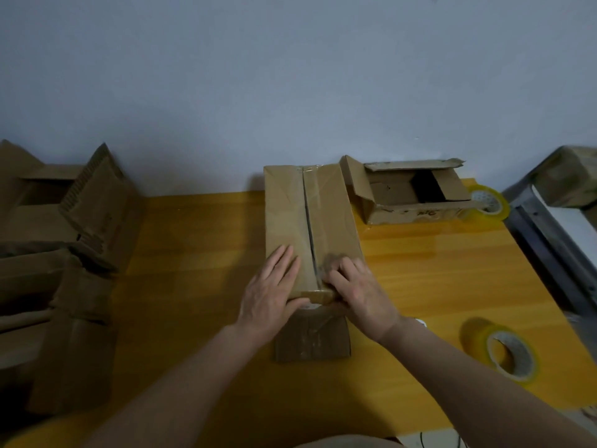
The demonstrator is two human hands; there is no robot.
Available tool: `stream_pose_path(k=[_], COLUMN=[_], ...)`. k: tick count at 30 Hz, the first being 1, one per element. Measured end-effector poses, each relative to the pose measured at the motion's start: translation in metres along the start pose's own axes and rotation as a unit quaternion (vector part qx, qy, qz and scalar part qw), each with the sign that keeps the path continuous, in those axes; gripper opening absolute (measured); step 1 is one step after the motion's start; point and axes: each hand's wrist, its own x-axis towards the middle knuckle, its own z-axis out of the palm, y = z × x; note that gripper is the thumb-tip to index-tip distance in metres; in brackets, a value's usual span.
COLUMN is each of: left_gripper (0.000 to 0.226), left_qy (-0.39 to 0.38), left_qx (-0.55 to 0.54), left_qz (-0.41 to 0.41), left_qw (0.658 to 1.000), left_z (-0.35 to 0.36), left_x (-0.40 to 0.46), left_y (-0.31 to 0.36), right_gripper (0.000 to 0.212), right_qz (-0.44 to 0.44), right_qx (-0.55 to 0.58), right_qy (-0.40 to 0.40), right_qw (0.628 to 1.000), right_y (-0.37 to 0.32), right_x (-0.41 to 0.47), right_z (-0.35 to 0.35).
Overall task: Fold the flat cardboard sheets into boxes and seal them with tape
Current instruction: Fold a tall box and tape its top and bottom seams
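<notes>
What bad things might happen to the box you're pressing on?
1. The seam down the top of the box shows a dark gap, so the flaps may spring apart if the left hand lifts.
2. The right hand curls its fingers at the near end of the seam; tape there might wrinkle or tear.
3. The tape roll sits near the table's right side and might get knocked off.

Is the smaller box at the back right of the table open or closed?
Open. The small box has its top flaps raised, with its dark interior showing.
</notes>
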Motion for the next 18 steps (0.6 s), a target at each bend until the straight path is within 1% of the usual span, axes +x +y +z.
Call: stream_pose_path(k=[2, 3, 4, 5, 6, 8, 10, 11, 14, 16, 18], left_gripper=[0.057, 0.051, 0.046, 0.042, 0.04, 0.041, 0.037, 0.034, 0.026, 0.023, 0.026], left_qy=[0.08, 0.116, 0.146, 0.16, 0.158, 0.133, 0.14, 0.151, 0.178, 0.174, 0.164], left_qx=[-0.006, -0.012, -0.026, -0.042, -0.047, -0.036, -0.026, -0.04, -0.077, -0.075, -0.068], left_qz=[0.039, 0.067, 0.106, 0.154, 0.203, 0.26, 0.273, 0.27, 0.262, 0.258, 0.252], left_qw=[0.996, 0.991, 0.983, 0.974, 0.965, 0.956, 0.951, 0.95, 0.945, 0.947, 0.951], left_z=[-0.005, -0.008, -0.011, -0.013, -0.015, -0.013, -0.011, -0.011, -0.009, -0.006, -0.004], left_x=[-0.001, 0.001, 0.004, 0.008, 0.012, 0.015, 0.014, 0.014, 0.014, 0.014, 0.014], left_y=[-0.002, -0.002, -0.005, -0.006, -0.007, -0.004, 0.0, 0.002, 0.005, 0.003, 0.0], right_gripper=[0.019, 0.012, 0.011, 0.023, 0.033, 0.042, 0.045, 0.046, 0.05, 0.055, 0.061], right_qz=[0.002, 0.017, 0.033, 0.046, 0.044, -0.001, -0.057, -0.066, -0.072, -0.063, -0.05], right_qx=[0.067, 0.127, 0.18, 0.205, 0.2, 0.135, 0.052, 0.021, -0.032, -0.08, -0.12], right_qy=[-0.012, -0.014, -0.011, -0.008, -0.018, -0.074, -0.112, -0.121, -0.129, -0.144, -0.159], right_qw=[0.998, 0.992, 0.983, 0.978, 0.979, 0.988, 0.991, 0.99, 0.988, 0.984, 0.979], right_y=[0.004, 0.008, 0.011, 0.014, 0.016, 0.018, 0.023, 0.028, 0.047, 0.059, 0.07], right_x=[0.003, 0.006, 0.009, 0.015, 0.02, 0.031, 0.045, 0.052, 0.083, 0.112, 0.144], right_z=[-0.005, -0.01, -0.016, -0.021, -0.024, -0.023, -0.016, -0.015, -0.014, -0.013, -0.01])
